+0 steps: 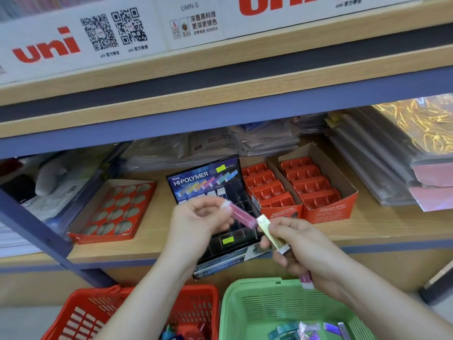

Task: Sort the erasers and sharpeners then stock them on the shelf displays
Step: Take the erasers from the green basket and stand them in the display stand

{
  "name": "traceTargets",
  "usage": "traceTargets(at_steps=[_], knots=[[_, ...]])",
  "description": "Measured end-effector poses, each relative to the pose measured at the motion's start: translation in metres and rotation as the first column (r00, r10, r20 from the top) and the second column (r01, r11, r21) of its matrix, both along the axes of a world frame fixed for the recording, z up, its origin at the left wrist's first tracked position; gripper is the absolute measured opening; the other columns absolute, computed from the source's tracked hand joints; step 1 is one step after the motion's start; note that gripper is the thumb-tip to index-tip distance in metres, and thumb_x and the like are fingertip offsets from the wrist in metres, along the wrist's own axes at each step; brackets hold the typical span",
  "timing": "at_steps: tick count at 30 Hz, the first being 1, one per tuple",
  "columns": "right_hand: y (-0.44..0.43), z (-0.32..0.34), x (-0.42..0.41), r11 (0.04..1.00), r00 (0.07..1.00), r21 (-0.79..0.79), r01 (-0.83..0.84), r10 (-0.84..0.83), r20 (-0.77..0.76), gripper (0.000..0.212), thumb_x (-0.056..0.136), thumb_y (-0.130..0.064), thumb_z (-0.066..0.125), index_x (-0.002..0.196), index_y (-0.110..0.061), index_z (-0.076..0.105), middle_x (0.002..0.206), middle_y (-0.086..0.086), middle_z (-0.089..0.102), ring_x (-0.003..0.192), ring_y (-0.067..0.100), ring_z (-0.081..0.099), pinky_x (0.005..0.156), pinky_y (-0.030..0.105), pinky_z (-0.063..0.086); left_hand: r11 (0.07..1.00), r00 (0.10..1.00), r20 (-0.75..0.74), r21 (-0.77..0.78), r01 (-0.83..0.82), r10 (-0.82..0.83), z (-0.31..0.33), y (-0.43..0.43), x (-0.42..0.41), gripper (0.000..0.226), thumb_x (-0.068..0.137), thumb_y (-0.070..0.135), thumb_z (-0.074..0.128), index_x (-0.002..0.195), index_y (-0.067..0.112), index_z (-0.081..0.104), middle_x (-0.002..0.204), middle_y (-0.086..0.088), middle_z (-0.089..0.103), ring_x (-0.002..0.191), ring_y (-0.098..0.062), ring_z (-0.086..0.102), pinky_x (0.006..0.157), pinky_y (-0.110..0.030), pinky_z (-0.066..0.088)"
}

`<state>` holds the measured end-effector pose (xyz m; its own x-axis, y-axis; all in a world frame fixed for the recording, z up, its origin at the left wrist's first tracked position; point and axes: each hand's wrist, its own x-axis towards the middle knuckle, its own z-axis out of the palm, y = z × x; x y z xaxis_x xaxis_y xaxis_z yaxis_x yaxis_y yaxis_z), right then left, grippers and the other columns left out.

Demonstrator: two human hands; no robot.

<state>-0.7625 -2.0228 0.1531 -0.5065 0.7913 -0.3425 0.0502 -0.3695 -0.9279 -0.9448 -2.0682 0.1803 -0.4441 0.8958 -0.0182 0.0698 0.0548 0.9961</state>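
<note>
Two plastic baskets with slotted walls sit nearest, a red basket (81,312) on the left and a green basket (245,303) on the right. The green one holds a loose heap of wrapped erasers (308,328) in teal and purple, shiny and cut off by the frame edge, so they can't be counted. Blurred blue and red items (181,331) lie in the red one.

Above the baskets, three slim stick erasers are in hand. The left hand (196,224) pinches a pink eraser (241,214) at its white end, between thumb and curled fingers. The right hand (304,249) pinches a yellow eraser (269,231) in its fingertips, and a second pink eraser (307,280) sticks out below its palm. The pink and yellow tips nearly touch, in front of the display (206,177).

That display is one black "Hi-Polymer" box standing on the wooden shelf (152,244), with dark divided slots, a printed lid showing pastel sticks and two yellow-green stickers.

Left of it lies one flat orange card tray (103,209) with twelve oval holes, in four rows of three. On the right are two orange sharpener boxes (282,213) (326,209), side by side, each with a moulded orange insert of square pockets.

Behind are plastic-wrapped packs and stacked folders. Above is a shelf edge with white "uni" signs.
</note>
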Motion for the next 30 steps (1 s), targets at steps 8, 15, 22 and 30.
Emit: traceTargets(at_steps=[8, 15, 22, 30], knots=[[0.004, -0.004, 0.003, 0.996, 0.996, 0.006, 0.090, -0.090, 0.013, 0.018, 0.103, -0.026, 0.044, 0.092, -0.018, 0.055, 0.056, 0.004, 0.053, 0.032, 0.009, 0.031, 0.036, 0.014, 0.019, 0.980, 0.786, -0.587, 0.088, -0.179, 0.196, -0.004, 0.026, -0.045, 0.006, 0.081, 0.018, 0.076, 0.082, 0.024, 0.073, 0.075, 0.012, 0.071, 0.074, -0.005, 0.068, 0.076, -0.028, 0.058], [0.004, -0.005, 0.002, 0.994, 0.996, -0.062, 0.087, -0.088, -0.022, 0.012, 0.102, -0.021, 0.044, 0.097, -0.016, 0.054, 0.059, 0.007, 0.053, 0.037, 0.011, 0.028, 0.037, 0.015, 0.017, 0.989, 0.643, -0.755, 0.061, -0.133, 0.133, -0.015, 0.039, -0.046, 0.017, 0.085, 0.019, 0.072, 0.102, 0.016, 0.074, 0.077, 0.011, 0.065, 0.073, 0.004, 0.059, 0.069, -0.004, 0.046], [0.003, -0.003, 0.001, 0.996, 0.998, -0.091, 0.018, -0.023, -0.061, 0.009, 0.100, -0.015, 0.046, 0.091, -0.014, 0.049, 0.063, 0.009, 0.058, 0.035, 0.011, 0.033, 0.039, 0.014, 0.013, 0.997, 0.485, -0.874, -0.070, -0.042, -0.041, -0.002, 0.053, -0.047, 0.017, 0.090, 0.021, 0.064, 0.107, 0.018, 0.068, 0.082, 0.007, 0.061, 0.076, -0.014, 0.060, 0.071, -0.023, 0.047], [0.000, -0.001, -0.001, 0.997, 1.000, -0.083, 0.002, -0.003, -0.016, 0.012, 0.099, -0.015, 0.049, 0.088, -0.014, 0.054, 0.071, 0.005, 0.062, 0.038, 0.011, 0.038, 0.036, 0.013, 0.015, 0.998, 0.533, -0.844, -0.054, 0.013, -0.053, -0.004, 0.044, -0.046, 0.012, 0.088, 0.014, 0.066, 0.088, 0.024, 0.059, 0.074, 0.013, 0.057, 0.070, -0.009, 0.058, 0.070, -0.027, 0.051]])
